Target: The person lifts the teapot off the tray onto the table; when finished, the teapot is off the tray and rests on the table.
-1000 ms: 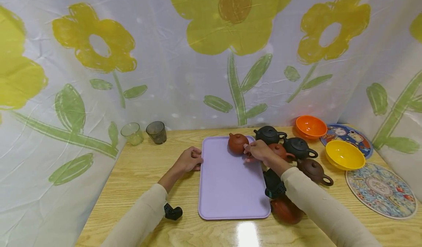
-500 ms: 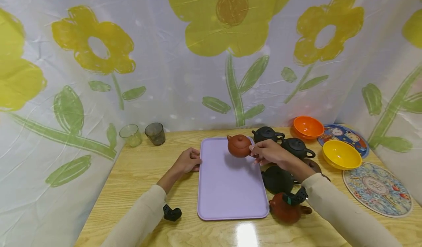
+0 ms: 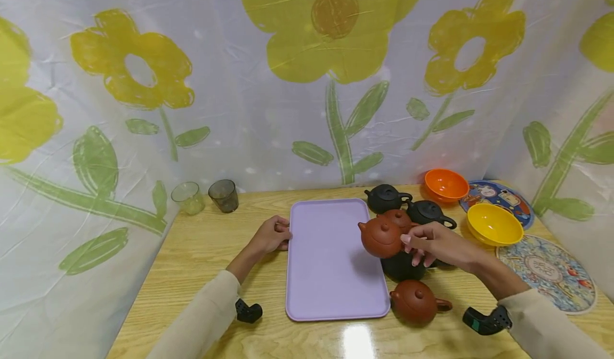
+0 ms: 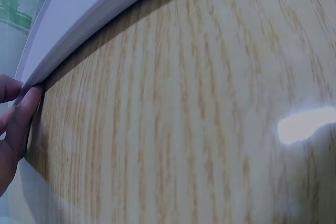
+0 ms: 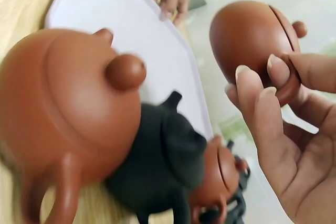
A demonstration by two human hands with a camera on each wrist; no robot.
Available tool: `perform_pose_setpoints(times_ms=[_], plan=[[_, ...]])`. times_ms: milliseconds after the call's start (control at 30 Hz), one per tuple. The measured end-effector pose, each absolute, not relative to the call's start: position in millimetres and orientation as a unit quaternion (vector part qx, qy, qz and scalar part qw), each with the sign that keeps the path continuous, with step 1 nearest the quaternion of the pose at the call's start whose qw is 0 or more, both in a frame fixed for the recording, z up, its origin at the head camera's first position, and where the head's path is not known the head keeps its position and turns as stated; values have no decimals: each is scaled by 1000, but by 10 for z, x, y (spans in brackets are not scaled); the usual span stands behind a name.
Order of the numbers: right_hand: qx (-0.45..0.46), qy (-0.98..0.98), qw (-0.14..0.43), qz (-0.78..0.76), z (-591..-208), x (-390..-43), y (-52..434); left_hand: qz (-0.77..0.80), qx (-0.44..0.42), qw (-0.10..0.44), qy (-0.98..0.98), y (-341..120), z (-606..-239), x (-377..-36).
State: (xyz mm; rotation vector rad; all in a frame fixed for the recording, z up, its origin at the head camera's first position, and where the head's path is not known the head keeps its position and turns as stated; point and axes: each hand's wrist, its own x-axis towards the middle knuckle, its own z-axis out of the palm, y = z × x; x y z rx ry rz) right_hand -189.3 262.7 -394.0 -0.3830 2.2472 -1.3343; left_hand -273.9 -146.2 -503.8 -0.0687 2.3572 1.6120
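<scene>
Head view: right hand [image 3: 438, 244] holds red teapot [image 3: 381, 237] above tray [image 3: 326, 274] edge

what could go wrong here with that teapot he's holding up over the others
The right hand holds the red-brown teapot only by its handle, in the air above the black teapot and close to another red one. It might knock them as it comes down. The lid could slip off if the pot tilts. The left hand grips only the purple tray edge, so it cannot catch anything.
</scene>
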Motion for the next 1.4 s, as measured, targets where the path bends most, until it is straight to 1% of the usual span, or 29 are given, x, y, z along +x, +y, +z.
perform_pose_setpoints(times_ms=[167,333,467,767,1000,1233,1400], plan=[[-164,804,265,-506,-3915,-1697,2957,555,-20,145,819,-1466,-5038,-2737],[-207,791,271,-507,-3891,-1522,3294,556,-19,147,818,-1467,-5046,-2740],[-231,767,284,-527,-3932,-1395,3568,557,-22,146,817,-1471,-5053,-2747],[-187,744,337,-546,-4185,-1203,4082,567,-22,145,810,-1476,-5037,-2735],[-149,736,361,-553,-4419,-1152,4252,568,-19,143,810,-1460,-5048,-2739],[-164,719,368,-567,-4619,-1161,4318,569,-20,142,810,-1459,-5047,-2738],[-159,697,385,-584,-4720,-1181,4307,569,-20,142,810,-1467,-5052,-2740]])
